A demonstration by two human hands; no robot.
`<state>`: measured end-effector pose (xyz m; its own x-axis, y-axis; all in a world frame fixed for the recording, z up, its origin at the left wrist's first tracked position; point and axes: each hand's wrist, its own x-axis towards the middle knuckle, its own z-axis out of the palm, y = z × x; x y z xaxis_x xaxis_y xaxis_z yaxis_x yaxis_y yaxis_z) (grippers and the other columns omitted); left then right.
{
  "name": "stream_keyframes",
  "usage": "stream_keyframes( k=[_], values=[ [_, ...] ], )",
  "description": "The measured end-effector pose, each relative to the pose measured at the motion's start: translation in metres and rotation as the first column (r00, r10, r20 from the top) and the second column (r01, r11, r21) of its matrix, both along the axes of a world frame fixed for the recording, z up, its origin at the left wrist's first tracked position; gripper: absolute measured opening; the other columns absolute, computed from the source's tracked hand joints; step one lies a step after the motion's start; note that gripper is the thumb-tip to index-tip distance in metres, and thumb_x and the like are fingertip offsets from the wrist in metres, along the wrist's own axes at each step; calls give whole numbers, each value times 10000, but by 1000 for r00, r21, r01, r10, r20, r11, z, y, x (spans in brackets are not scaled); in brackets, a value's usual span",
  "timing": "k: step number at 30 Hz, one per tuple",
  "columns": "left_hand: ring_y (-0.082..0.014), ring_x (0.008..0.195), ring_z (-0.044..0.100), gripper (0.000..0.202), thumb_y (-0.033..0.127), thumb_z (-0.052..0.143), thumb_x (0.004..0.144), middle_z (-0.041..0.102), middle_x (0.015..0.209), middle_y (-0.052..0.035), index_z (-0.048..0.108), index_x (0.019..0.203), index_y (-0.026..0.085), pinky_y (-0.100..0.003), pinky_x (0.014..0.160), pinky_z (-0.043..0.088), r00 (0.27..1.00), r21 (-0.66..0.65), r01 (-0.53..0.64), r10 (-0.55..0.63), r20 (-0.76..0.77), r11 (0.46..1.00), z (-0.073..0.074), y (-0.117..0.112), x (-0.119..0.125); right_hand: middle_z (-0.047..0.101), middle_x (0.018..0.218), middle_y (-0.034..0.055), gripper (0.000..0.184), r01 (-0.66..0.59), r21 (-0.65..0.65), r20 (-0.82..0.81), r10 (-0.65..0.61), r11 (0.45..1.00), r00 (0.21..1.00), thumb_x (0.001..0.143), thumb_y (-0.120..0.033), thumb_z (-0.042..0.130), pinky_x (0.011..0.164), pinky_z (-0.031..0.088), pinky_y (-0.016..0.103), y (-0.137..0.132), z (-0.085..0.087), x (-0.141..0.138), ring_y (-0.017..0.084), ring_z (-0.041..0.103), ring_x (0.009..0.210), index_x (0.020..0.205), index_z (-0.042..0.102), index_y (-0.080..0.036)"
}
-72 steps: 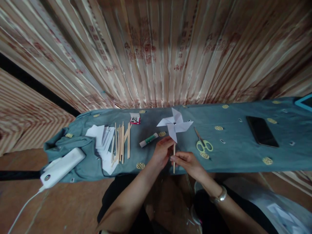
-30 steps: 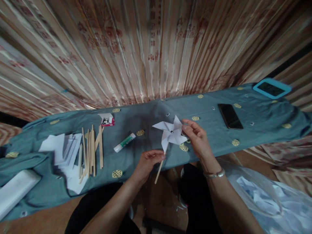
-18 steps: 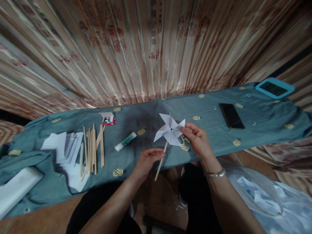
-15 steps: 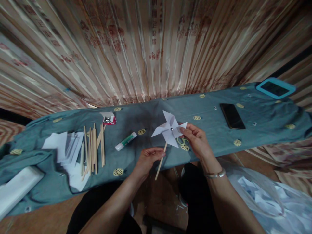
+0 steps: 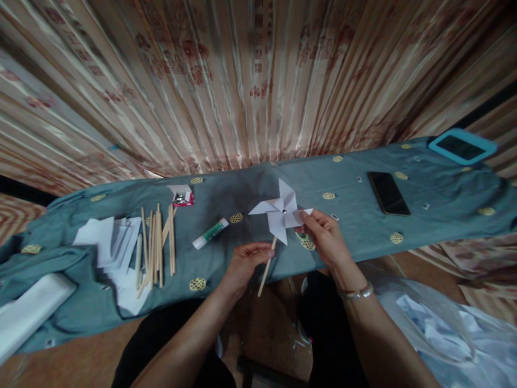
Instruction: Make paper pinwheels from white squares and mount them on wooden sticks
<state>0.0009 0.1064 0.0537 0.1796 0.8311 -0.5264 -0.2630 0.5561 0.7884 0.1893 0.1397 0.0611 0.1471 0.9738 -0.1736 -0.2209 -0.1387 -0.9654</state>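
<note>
A white paper pinwheel with a shiny pin at its centre is held over the near edge of the cloth-covered table. My left hand pinches its wooden stick just below the blades. With thumb and fingers, my right hand grips the tip of the right-hand blade. Yellow-green scissors lie behind the pinwheel, mostly hidden by it and by my right hand. Left of the pinwheel lies a green and white glue stick.
Several wooden sticks and white paper pieces lie at left, near a small red box of pins. A phone and a blue-framed tablet rest at right. A plastic bag of paper stands below the table's right side.
The pinwheel's blades have turned slightly on the pin, with my right hand still on a blade. My left hand keeps its hold on the stick. The view has shifted a little.
</note>
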Motion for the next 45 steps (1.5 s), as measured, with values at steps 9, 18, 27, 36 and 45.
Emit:
stream_keyframes(
  k=[9, 18, 27, 36, 45],
  values=[
    [-88, 607, 555, 301, 332, 897, 441, 704, 629, -8, 786, 676, 180, -209, 635, 407, 1000, -10, -7, 7, 7, 1000, 1, 1, 0, 616, 548, -33, 277, 196, 2, -9, -196, 981, 980, 576, -442, 845, 520, 416, 203, 2, 3, 6, 81, 526, 522, 686, 734, -213],
    [-97, 646, 567, 288, 322, 896, 447, 719, 664, -17, 784, 671, 179, -211, 655, 416, 998, 32, -61, 60, 15, 998, 1, 5, -3, 648, 572, -19, 298, 141, -53, 44, -139, 989, 989, 527, -460, 868, 552, 425, 228, -2, 2, 0, 99, 561, 547, 634, 730, -219],
    [-106, 653, 569, 289, 329, 897, 470, 721, 683, -24, 782, 685, 175, -227, 670, 422, 996, 59, -80, 78, 30, 995, 2, 5, -6, 671, 595, -10, 300, 65, -61, 74, -61, 996, 995, 531, -484, 867, 570, 424, 249, -7, 0, -8, 119, 567, 566, 631, 739, -231],
    [-113, 634, 568, 268, 307, 883, 489, 717, 678, -28, 781, 695, 169, -242, 659, 425, 997, 68, -76, 76, 13, 995, 1, 6, -6, 694, 638, 10, 255, -66, -15, 101, 67, 998, 993, 614, -477, 825, 628, 450, 289, -13, 3, -19, 156, 578, 620, 629, 752, -233],
    [-107, 644, 575, 262, 289, 885, 488, 718, 669, -27, 783, 693, 163, -228, 667, 432, 997, 49, -80, 79, 18, 996, 0, 6, -4, 668, 610, 7, 250, -109, -21, 92, 111, 994, 990, 612, -460, 817, 617, 428, 277, -15, 2, -27, 138, 549, 611, 616, 747, -221]
  ],
)
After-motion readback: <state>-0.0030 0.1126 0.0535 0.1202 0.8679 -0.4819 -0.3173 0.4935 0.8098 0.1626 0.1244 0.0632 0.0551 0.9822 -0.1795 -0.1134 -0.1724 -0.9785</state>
